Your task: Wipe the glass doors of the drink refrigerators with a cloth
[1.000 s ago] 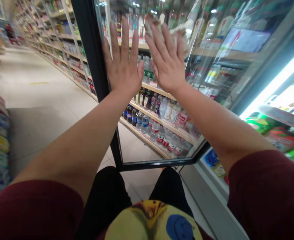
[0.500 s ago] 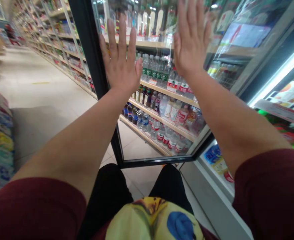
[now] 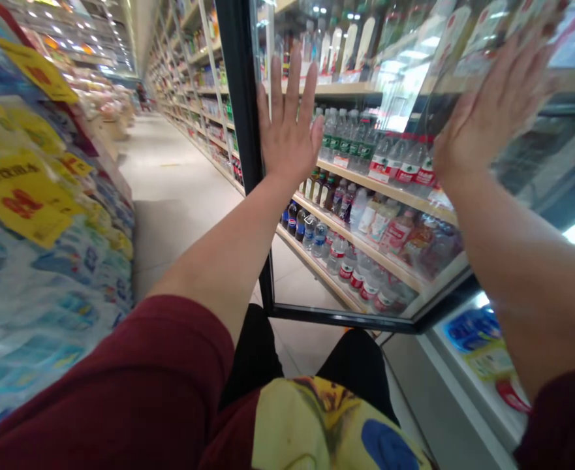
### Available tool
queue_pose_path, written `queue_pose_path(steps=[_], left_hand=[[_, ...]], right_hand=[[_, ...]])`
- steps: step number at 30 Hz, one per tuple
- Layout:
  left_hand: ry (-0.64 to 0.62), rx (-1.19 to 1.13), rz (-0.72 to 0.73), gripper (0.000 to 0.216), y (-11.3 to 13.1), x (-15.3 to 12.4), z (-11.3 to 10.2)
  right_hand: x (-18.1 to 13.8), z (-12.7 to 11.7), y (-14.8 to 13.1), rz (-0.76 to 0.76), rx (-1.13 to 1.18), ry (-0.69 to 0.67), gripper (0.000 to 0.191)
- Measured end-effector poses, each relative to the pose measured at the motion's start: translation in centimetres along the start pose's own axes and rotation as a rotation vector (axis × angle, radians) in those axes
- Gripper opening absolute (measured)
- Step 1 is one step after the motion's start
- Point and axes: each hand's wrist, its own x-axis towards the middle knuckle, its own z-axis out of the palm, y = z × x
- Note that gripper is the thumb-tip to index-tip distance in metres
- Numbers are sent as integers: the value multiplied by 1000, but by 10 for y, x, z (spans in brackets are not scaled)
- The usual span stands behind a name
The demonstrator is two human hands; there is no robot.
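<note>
A glass door (image 3: 336, 281) with a black frame (image 3: 248, 130) stands swung out from a cooler in front of me. Fingers spread, my left hand (image 3: 290, 134) lies on the glass close to the upright frame. My right hand (image 3: 493, 111) is farther right, tilted, its fingers stretched out and somewhat blurred. Whether its palm rests on the glass or just off it, I cannot tell. Neither hand grips anything. Through the pane show several rows of drink bottles (image 3: 350, 137).
Shelves of goods (image 3: 194, 85) run down the aisle. Stacked packs (image 3: 62, 294) with yellow price signs (image 3: 27, 196) stand at the left. Pale floor tiles (image 3: 164, 196) lie between. Packaged goods (image 3: 483, 352) sit in the cooler at lower right. A person (image 3: 141, 96) is far off.
The view has turned left, bringing the stacked packs further in. My right hand has shifted right across the pane, away from my left hand, which keeps its place beside the frame.
</note>
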Motion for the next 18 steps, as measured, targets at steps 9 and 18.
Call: queue_pose_path(steps=[9,18], left_hand=[[8,50,15,74,-4,1,5],[6,5,5,80,-10,8,17]], right_hand=[[-30,7,35,-129,49,-155,65],[-98,33,85,22,134,-132,64]])
